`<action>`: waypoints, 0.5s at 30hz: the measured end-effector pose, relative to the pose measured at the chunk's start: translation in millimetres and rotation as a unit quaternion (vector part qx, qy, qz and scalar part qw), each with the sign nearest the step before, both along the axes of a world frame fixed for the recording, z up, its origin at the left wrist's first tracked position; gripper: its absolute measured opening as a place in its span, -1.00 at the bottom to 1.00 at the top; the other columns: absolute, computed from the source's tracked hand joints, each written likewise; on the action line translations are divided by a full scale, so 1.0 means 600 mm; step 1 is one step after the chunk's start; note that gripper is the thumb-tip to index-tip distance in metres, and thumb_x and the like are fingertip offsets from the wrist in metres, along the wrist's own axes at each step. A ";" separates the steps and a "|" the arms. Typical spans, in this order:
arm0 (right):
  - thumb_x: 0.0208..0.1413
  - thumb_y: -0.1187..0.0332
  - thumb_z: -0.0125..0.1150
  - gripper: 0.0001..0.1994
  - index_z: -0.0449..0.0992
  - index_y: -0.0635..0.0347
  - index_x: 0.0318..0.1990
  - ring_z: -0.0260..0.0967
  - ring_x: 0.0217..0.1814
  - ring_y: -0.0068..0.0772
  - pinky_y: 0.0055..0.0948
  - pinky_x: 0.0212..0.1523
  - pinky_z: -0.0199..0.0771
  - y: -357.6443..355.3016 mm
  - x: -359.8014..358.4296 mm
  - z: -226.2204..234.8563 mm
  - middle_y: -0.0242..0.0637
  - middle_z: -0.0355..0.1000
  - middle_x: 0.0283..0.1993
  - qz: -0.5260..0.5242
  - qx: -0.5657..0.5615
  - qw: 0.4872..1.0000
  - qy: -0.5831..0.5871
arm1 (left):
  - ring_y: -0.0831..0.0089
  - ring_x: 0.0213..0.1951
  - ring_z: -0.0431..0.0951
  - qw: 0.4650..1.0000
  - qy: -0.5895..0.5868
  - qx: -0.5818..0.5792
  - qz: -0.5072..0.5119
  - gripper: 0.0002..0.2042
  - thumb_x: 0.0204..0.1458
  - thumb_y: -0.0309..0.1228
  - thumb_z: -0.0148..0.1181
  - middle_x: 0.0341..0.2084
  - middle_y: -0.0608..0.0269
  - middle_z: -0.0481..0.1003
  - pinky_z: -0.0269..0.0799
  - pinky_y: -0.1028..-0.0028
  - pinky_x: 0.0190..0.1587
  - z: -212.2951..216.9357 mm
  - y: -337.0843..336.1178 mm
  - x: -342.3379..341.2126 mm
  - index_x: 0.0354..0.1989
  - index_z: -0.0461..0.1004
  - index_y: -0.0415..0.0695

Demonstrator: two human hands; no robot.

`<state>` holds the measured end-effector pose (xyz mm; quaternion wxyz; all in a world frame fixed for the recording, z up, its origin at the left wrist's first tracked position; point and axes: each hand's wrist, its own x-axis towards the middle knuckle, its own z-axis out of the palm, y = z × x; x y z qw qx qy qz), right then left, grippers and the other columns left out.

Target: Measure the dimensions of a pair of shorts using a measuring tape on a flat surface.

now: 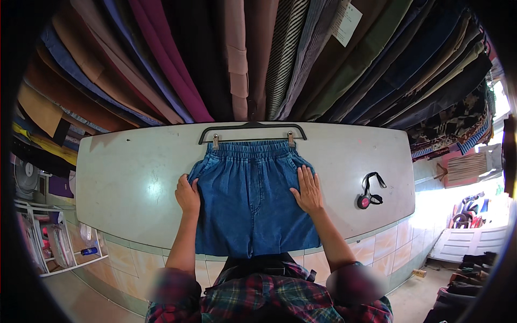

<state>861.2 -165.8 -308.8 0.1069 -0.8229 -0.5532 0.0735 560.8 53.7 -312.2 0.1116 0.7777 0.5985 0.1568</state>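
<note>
Blue elastic-waist denim pants (256, 183) lie flat in front of me, their lower part hanging over the near edge of the white table (124, 183). Two metal clips on a black hanger (253, 125) grip the waistband at the far end. My left hand (187, 195) is at the left side of the pants, its fingers curled on the fabric edge. On the right side, my right hand (308, 191) rests flat on the denim with its fingers stretched out.
A black-corded device with a round pink face (364, 201) lies on the table's right. Hanging trousers (237, 59) line the far side, one with a white tag (347, 26). At the left stands a white rack (40, 237); dark clothes (466, 293) are at the lower right.
</note>
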 end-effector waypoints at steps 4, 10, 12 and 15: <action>0.08 0.03 -0.08 -0.32 -0.06 0.21 0.27 -0.26 0.39 -0.09 -0.11 0.32 -0.27 -0.039 -0.071 0.006 -0.08 -0.14 0.34 -0.081 0.086 0.993 0.009 | 0.06 0.17 0.15 0.993 0.008 0.099 -0.057 -0.60 0.11 -0.23 -0.09 0.13 -0.03 0.17 0.07 0.10 0.14 -0.005 -0.087 0.009 0.10 0.20 -0.13; 0.10 0.07 -0.08 -0.36 -0.01 0.24 0.25 -0.15 0.35 -0.04 -0.12 0.30 -0.21 -0.050 -0.078 0.010 -0.06 -0.09 0.32 -0.077 -0.003 0.997 0.017 | 0.06 0.29 -0.13 0.983 0.122 -0.024 -0.137 -0.44 0.10 -0.07 -0.19 0.27 0.03 -0.09 -0.44 -0.20 0.18 -0.001 -0.086 0.014 0.25 0.02 -0.03; 0.10 0.07 -0.08 -0.37 -0.01 0.21 0.25 -0.17 0.35 -0.02 -0.10 0.30 -0.21 -0.009 -0.062 0.020 -0.07 -0.09 0.32 -0.071 0.048 0.996 0.039 | 0.06 0.29 -0.13 0.984 0.082 0.001 -0.157 -0.43 0.10 -0.07 -0.19 0.27 0.04 -0.09 -0.45 -0.19 0.18 -0.007 -0.072 0.031 0.26 0.01 -0.04; 0.10 0.06 -0.09 -0.38 -0.02 0.13 0.27 -0.20 0.36 0.00 -0.07 0.30 -0.21 0.059 -0.045 0.016 -0.08 -0.13 0.33 -0.063 0.073 0.995 0.008 | 0.08 0.30 -0.13 0.971 0.085 0.054 -0.218 -0.38 0.08 -0.03 -0.16 0.28 0.05 -0.11 -0.45 -0.18 0.18 -0.010 -0.056 0.069 0.27 -0.03 -0.07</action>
